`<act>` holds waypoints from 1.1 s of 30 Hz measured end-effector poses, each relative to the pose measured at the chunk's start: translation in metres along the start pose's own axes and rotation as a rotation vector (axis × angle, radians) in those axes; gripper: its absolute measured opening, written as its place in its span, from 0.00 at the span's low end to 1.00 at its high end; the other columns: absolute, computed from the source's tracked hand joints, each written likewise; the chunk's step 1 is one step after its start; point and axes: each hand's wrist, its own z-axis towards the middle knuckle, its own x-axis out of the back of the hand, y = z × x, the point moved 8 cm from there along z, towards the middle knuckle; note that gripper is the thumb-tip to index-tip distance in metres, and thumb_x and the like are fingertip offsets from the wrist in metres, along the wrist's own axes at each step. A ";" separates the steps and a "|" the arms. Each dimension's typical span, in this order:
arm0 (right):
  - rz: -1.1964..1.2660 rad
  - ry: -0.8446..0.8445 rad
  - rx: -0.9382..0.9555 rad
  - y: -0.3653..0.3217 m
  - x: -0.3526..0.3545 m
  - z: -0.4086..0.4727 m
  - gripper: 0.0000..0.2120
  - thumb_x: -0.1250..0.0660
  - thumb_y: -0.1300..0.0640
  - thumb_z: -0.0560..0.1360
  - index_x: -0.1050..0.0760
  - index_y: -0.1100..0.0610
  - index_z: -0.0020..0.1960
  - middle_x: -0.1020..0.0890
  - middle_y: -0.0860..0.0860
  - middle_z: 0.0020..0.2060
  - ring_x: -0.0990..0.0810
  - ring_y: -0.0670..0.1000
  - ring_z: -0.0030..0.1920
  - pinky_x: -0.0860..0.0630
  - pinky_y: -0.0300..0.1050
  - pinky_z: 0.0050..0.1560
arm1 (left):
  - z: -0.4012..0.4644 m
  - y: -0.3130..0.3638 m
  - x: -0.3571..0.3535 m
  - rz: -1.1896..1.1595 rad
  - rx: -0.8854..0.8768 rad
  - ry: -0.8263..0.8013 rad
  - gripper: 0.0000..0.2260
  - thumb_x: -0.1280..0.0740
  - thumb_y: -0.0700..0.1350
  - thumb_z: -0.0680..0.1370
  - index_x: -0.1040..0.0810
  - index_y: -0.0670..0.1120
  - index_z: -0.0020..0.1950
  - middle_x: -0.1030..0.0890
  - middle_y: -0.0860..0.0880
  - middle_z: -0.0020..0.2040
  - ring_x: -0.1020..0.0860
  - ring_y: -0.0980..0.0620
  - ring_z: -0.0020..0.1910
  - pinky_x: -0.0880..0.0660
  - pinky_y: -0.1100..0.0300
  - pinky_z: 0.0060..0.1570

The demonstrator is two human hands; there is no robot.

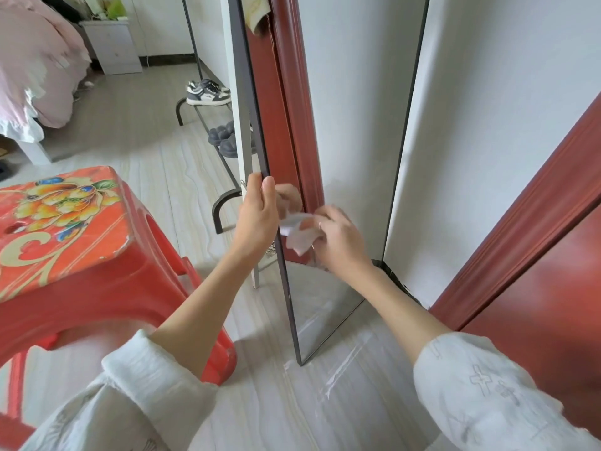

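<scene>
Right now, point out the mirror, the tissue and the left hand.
mirror (357, 125): head view, on the glass, upper part.
tissue (299, 239): head view, middle of the crumpled white sheet.
left hand (257, 219): head view, back of the hand, which grips the mirror's frame edge.

A red plastic stool (65, 216) with a yellow flower print stands at left on the pale wood-grain floor (146, 131). Beyond it, a black metal shoe rack (224, 200) carries grey-and-white sneakers (208, 92) and dark grey slippers (224, 138). A pink-quilted bed (35, 60) and a white bedside cabinet (113, 43) stand farther back. A red-brown door frame (520, 222) rises at right.
</scene>
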 end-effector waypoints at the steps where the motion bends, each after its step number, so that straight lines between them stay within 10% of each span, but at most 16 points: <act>1: 0.010 0.088 0.033 -0.006 0.007 0.008 0.12 0.35 0.72 0.67 0.19 0.61 0.47 0.22 0.56 0.44 0.24 0.56 0.46 0.24 0.46 0.39 | 0.000 -0.002 0.000 -0.002 -0.005 -0.007 0.12 0.51 0.47 0.82 0.37 0.45 0.42 0.34 0.53 0.33 0.35 0.62 0.28 0.36 0.68 0.32; 6: 0.040 0.144 0.071 -0.018 -0.010 0.005 0.14 0.36 0.71 0.66 0.19 0.58 0.46 0.22 0.52 0.44 0.25 0.53 0.47 0.28 0.39 0.42 | 0.001 -0.008 -0.001 0.035 0.002 -0.045 0.12 0.50 0.48 0.82 0.39 0.49 0.38 0.35 0.53 0.32 0.35 0.63 0.26 0.37 0.69 0.29; 13: -0.047 -0.441 -0.152 0.035 -0.058 -0.048 0.19 0.44 0.70 0.70 0.21 0.58 0.54 0.24 0.51 0.53 0.26 0.53 0.55 0.30 0.44 0.50 | -0.001 -0.005 0.000 0.076 -0.004 -0.040 0.14 0.50 0.46 0.82 0.43 0.50 0.37 0.41 0.53 0.32 0.39 0.62 0.24 0.38 0.69 0.26; 21: 0.093 0.092 -0.135 0.013 0.050 0.020 0.13 0.38 0.68 0.70 0.22 0.59 0.51 0.24 0.52 0.47 0.25 0.50 0.45 0.32 0.37 0.44 | 0.004 -0.010 0.003 0.033 0.025 -0.137 0.14 0.46 0.48 0.81 0.36 0.39 0.43 0.40 0.48 0.33 0.39 0.50 0.33 0.37 0.58 0.35; 28: 0.491 0.287 -0.330 0.005 0.090 0.071 0.13 0.40 0.69 0.73 0.30 0.52 0.49 0.27 0.43 0.41 0.28 0.45 0.47 0.33 0.27 0.43 | 0.014 -0.005 0.012 -0.117 0.135 -0.177 0.18 0.45 0.58 0.75 0.28 0.49 0.57 0.23 0.45 0.46 0.23 0.48 0.48 0.29 0.48 0.61; 33: 0.517 0.243 -0.313 -0.005 0.068 0.072 0.14 0.40 0.71 0.73 0.32 0.53 0.50 0.29 0.41 0.39 0.29 0.39 0.42 0.34 0.24 0.43 | 0.013 0.001 0.012 -0.121 0.101 -0.226 0.20 0.47 0.60 0.73 0.27 0.49 0.54 0.24 0.41 0.47 0.23 0.42 0.51 0.29 0.41 0.60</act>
